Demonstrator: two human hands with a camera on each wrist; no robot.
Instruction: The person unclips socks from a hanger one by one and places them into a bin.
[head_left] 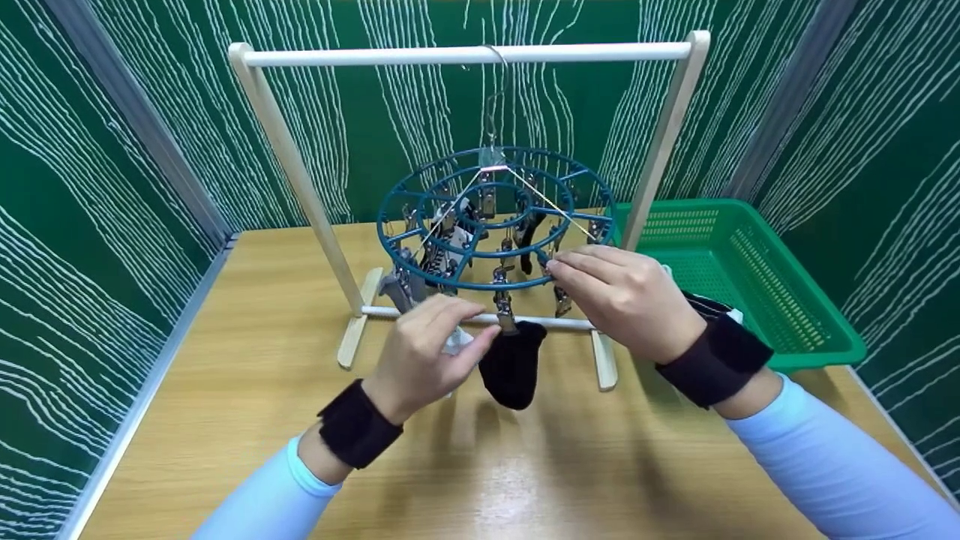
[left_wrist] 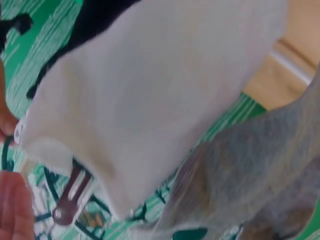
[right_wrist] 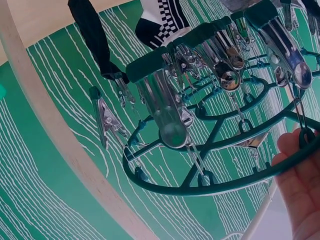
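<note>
A round teal clip hanger (head_left: pixel 501 285) hangs from the rack's bar. My right hand (head_left: pixel 619 296) grips the near right part of its rim; in the right wrist view, the fingers (right_wrist: pixel 295 185) lie against the ring. Below the near rim, a black sock (head_left: pixel 512 371) dangles from a metal clip (head_left: pixel 502 304). My left hand (head_left: pixel 424 356) is just left of that clip, thumb and fingers apart, with nothing visible between them. A white sock (left_wrist: pixel 150 90) fills much of the left wrist view, beside a grey sock (left_wrist: pixel 240 165). A black-and-white checked sock (right_wrist: pixel 162 20) also hangs from the ring.
The wooden rack (head_left: pixel 292 172) stands on the table (head_left: pixel 247 420) with its white bar (head_left: pixel 360 57) above the hanger. At the right sits a green basket (head_left: pixel 802 300), with black and white cloth at its near left side. Green patterned walls enclose the table.
</note>
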